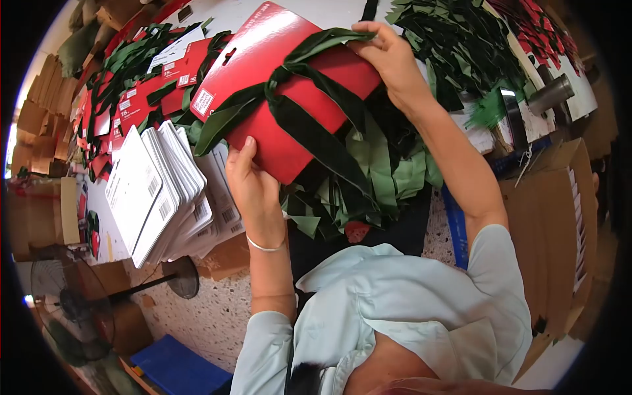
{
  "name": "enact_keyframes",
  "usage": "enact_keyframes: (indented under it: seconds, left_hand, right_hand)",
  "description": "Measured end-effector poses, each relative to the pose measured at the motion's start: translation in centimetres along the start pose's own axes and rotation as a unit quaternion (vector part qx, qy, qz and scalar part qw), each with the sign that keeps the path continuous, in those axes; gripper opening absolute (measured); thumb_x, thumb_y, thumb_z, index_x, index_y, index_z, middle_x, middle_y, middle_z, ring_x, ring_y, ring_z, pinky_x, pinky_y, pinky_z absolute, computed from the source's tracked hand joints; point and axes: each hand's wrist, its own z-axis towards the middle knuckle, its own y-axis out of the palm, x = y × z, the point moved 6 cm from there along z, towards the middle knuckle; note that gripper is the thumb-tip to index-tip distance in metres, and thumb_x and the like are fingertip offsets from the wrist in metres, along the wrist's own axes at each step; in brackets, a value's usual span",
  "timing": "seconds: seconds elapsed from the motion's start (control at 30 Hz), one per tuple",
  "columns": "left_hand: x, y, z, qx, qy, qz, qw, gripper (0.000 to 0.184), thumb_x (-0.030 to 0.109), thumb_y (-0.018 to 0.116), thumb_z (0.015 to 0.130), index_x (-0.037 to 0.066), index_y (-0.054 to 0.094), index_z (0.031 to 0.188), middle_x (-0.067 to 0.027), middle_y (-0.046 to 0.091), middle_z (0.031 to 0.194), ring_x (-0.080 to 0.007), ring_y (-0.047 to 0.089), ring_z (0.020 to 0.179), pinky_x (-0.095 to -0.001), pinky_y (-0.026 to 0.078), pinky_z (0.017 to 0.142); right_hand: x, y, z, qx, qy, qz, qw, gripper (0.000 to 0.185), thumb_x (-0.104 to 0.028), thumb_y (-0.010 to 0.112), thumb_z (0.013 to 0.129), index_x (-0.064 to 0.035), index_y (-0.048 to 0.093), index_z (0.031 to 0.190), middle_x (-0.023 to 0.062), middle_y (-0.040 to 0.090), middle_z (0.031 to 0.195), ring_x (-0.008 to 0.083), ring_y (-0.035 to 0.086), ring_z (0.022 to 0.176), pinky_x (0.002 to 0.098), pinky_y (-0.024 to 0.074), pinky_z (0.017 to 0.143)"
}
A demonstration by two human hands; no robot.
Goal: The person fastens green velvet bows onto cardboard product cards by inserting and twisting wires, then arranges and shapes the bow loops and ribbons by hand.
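Note:
A red card (289, 148) is tilted in front of me, with a dark green velvet ribbon bow (309, 125) on it. The bow's knot lies near the card's middle, and its tails hang down across the front. My left hand (255, 191) grips the card's lower left edge, thumb on the front and the other fingers hidden behind. At the upper right corner my right hand (394, 66) pinches the end of a bow loop; whether it also holds the card there, I cannot tell. Loose green ribbons (388, 174) lie heaped beneath the card and on my lap.
A stack of white cards with barcodes (158, 191) stands at the table's left edge. Behind it lie red cards with green ribbons (141, 105). More ribbons (454, 46) are piled at the upper right. A fan (66, 299) stands lower left, a cardboard box (546, 230) at right.

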Motion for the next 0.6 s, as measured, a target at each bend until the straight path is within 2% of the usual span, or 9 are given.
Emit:
enact_keyframes:
  seconds: [0.07,0.1,0.13,0.17,0.27,0.33,0.43,0.5,0.6]
  left_hand:
    - [0.0,-1.6,1.3,0.033,0.009,0.007,0.999,0.028,0.0,0.053,0.092,-0.006,0.054,0.119,-0.0163,0.064,0.116,-0.022,0.062,0.109,-0.0333,0.047,0.098]
    - [0.1,-1.5,1.9,0.034,0.013,0.006,0.999,0.028,0.0,0.053,0.092,-0.006,0.054,0.119,-0.0163,0.064,0.116,-0.022,0.062,0.109,-0.0333,0.047,0.098]
    - [0.4,-1.3,2.4,0.039,0.026,0.003,0.999,0.029,0.0,0.053,0.092,-0.006,0.053,0.12,-0.0162,0.064,0.117,-0.0228,0.062,0.109,-0.0341,0.047,0.098]
    - [0.6,-1.2,3.0,0.043,0.039,0.001,0.998,0.03,-0.001,0.052,0.092,-0.006,0.052,0.122,-0.0161,0.063,0.118,-0.0235,0.062,0.11,-0.0349,0.047,0.098]
    - [0.7,-1.4,5.5,0.036,0.027,-0.059,0.997,0.028,-0.003,0.051,0.092,-0.005,0.053,0.119,-0.0154,0.063,0.117,-0.0251,0.063,0.107,-0.0364,0.047,0.099]
    - [0.0,-3.6,8.3,0.05,0.027,-0.078,0.995,0.03,-0.002,0.052,0.092,-0.005,0.053,0.121,-0.0167,0.062,0.12,-0.0281,0.062,0.109,-0.0419,0.048,0.1]
    - [-0.2,-5.1,11.7,0.104,0.043,-0.078,0.991,0.03,-0.001,0.053,0.091,-0.005,0.054,0.12,-0.0169,0.062,0.118,-0.0304,0.061,0.111,-0.0442,0.047,0.101]
    - [-0.9,-6.4,14.3,0.171,0.057,-0.073,0.981,0.029,-0.004,0.051,0.09,-0.004,0.054,0.118,-0.0165,0.063,0.116,-0.0308,0.061,0.109,-0.0446,0.047,0.101]
    - [-0.5,-6.3,17.4,0.149,0.112,-0.071,0.98,0.03,-0.006,0.046,0.09,-0.004,0.054,0.118,-0.0181,0.061,0.117,-0.0329,0.062,0.105,-0.0467,0.05,0.098]
  right_hand:
    - [1.5,1.2,-1.3,-0.041,0.107,0.077,0.99,0.042,-0.025,0.067,0.091,0.0034,0.054,0.119,0.0083,0.065,0.102,0.0121,0.06,0.096,0.0239,0.0468,0.086]
    - [1.9,2.5,-2.5,-0.088,0.137,0.112,0.98,0.04,-0.029,0.067,0.091,0.0009,0.057,0.116,0.0076,0.065,0.099,0.0117,0.061,0.088,0.0241,0.0486,0.08]
    - [4.3,2.6,-3.5,-0.173,0.218,0.071,0.958,0.034,-0.029,0.067,0.09,-0.0016,0.06,0.109,0.0041,0.066,0.094,0.0101,0.061,0.077,0.0243,0.0498,0.072]
    - [4.8,3.6,-4.6,-0.236,0.227,0.08,0.942,0.026,-0.023,0.065,0.091,-0.0043,0.063,0.108,0.0021,0.067,0.085,0.0116,0.063,0.072,0.0252,0.0514,0.069]
    - [4.7,5.4,-7.2,-0.285,0.299,0.099,0.905,0.019,-0.011,0.067,0.088,0.001,0.064,0.103,0.0041,0.068,0.089,0.0106,0.064,0.077,0.0253,0.0525,0.071]
    - [4.9,5.8,-7.7,-0.268,0.276,0.08,0.92,0.017,-0.009,0.067,0.087,0.001,0.064,0.101,0.0035,0.068,0.088,0.0084,0.062,0.077,0.0239,0.051,0.071]
    - [6.3,4.0,-7.5,-0.225,0.247,-0.085,0.939,0.016,-0.012,0.067,0.088,-0.0015,0.062,0.099,-0.0053,0.058,0.077,0.0009,0.051,0.071,0.0198,0.0422,0.063]
    - [7.1,3.7,-7.6,-0.213,0.221,-0.074,0.949,0.014,-0.013,0.066,0.09,-0.0031,0.059,0.097,-0.0069,0.054,0.076,0.0004,0.048,0.067,0.02,0.0404,0.061]
    - [8.6,3.0,-8.2,-0.145,0.232,0.009,0.962,0.015,-0.014,0.062,0.094,-0.0027,0.057,0.102,-0.0042,0.055,0.077,0.004,0.053,0.066,0.022,0.045,0.064]
